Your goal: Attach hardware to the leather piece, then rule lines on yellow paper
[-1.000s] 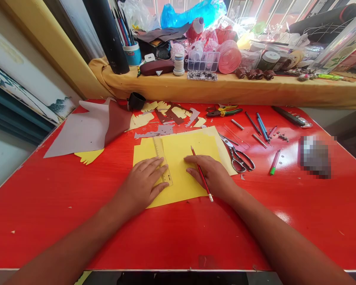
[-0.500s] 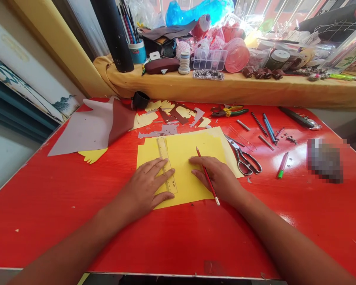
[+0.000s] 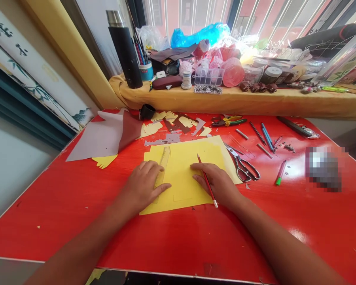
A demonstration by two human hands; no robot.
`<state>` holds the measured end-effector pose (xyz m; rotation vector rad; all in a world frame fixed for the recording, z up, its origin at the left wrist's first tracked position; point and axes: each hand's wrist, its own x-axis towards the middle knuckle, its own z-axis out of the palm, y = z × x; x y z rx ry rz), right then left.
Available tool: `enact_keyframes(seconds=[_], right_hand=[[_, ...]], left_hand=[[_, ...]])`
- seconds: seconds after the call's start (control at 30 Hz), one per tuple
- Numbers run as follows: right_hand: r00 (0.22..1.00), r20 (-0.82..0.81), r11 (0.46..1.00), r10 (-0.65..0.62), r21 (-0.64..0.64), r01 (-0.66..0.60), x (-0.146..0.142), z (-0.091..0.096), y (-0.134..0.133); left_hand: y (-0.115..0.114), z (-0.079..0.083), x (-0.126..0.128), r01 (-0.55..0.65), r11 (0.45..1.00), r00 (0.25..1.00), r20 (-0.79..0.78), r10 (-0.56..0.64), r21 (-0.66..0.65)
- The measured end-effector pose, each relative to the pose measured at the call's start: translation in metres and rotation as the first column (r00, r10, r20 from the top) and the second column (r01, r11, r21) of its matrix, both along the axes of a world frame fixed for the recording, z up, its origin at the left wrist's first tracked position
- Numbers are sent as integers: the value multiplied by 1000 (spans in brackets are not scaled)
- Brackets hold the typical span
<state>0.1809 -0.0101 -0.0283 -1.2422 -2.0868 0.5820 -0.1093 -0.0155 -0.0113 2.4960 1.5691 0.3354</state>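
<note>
A clear ruler (image 3: 165, 155) lies tilted on a yellow sheet (image 3: 186, 178). My left hand (image 3: 144, 182) grips the ruler's edge, fingers bent over it and thumb stretched across to its right; part of the ruler is hidden beneath. Between the fingers of my right hand (image 3: 215, 180) rests a red pencil (image 3: 207, 183), its point away from me and its white eraser end near the sheet's lower edge. Faint straight lines show on the sheet near my right hand. Scissors (image 3: 243, 166) lie partly open just beyond the sheet's right side.
Yellow, brown and grey scraps (image 3: 172, 122) litter the far side of the red table (image 3: 178, 237). Pliers (image 3: 229, 121), pens (image 3: 267, 136) and a green-tipped marker (image 3: 281, 173) lie to the right. Grey material (image 3: 97, 136) is at left. Jars and bags crowd the sill (image 3: 178, 98).
The ruler has swung so that its near end points left, and my left hand has shifted left with its fingers more curled. My right hand keeps the pencil. The view has tilted up.
</note>
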Motion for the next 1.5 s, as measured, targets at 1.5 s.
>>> enact_keyframes(seconds=[1.5], right_hand=[[1000,-21,999,-1,-54,0,0,0,-1]], left_hand=[[9,19,29,52,993,999,8,-52,-103]])
